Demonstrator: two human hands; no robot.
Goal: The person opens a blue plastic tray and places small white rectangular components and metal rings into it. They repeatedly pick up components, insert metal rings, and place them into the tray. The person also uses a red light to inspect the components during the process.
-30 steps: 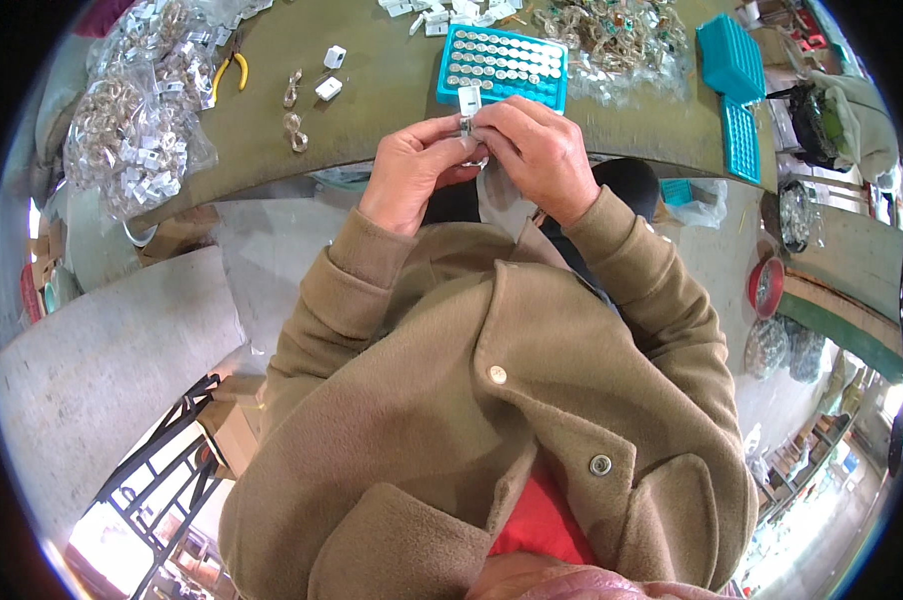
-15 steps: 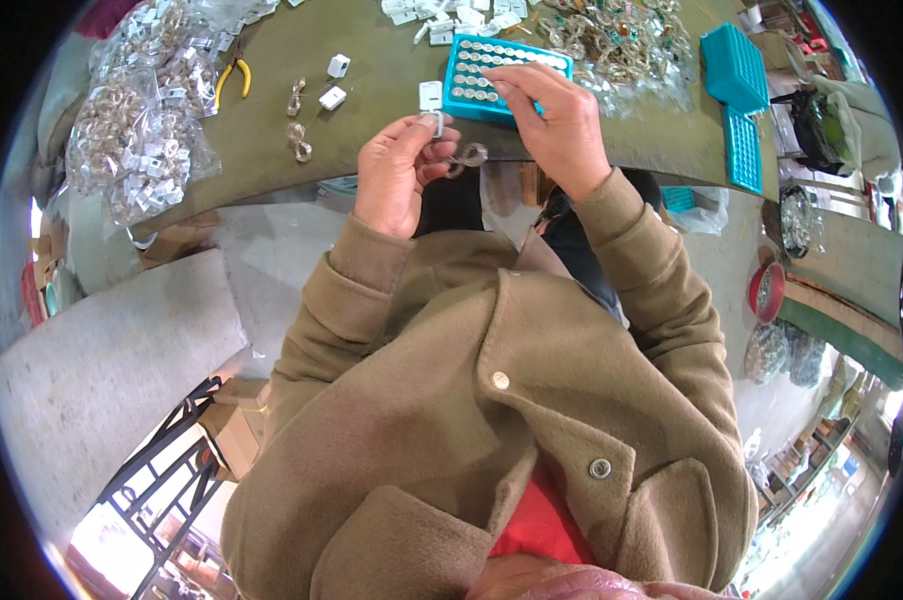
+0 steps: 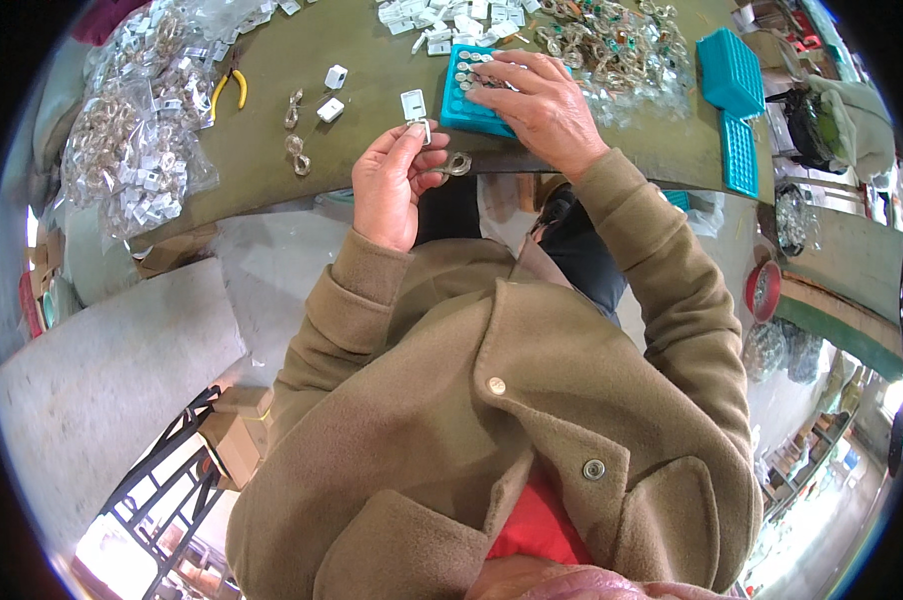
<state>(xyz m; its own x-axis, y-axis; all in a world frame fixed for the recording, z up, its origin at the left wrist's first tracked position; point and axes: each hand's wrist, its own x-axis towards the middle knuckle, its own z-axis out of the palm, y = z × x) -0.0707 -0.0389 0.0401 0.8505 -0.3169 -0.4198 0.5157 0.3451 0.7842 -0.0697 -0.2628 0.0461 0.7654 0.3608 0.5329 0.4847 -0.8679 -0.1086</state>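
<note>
A small white rectangular plastic case (image 3: 413, 105) is pinched in the left hand (image 3: 390, 185), a coiled translucent cord (image 3: 459, 164) near it. The right hand (image 3: 550, 108) partly covers a teal rectangular plastic tray (image 3: 474, 122) of round silver discs (image 3: 464, 77); I cannot tell whether it grips one.

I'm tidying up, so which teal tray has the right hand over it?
The central tray, holding round silvery pieces: the right hand covers part of it; other teal trays lie farther right.
</note>
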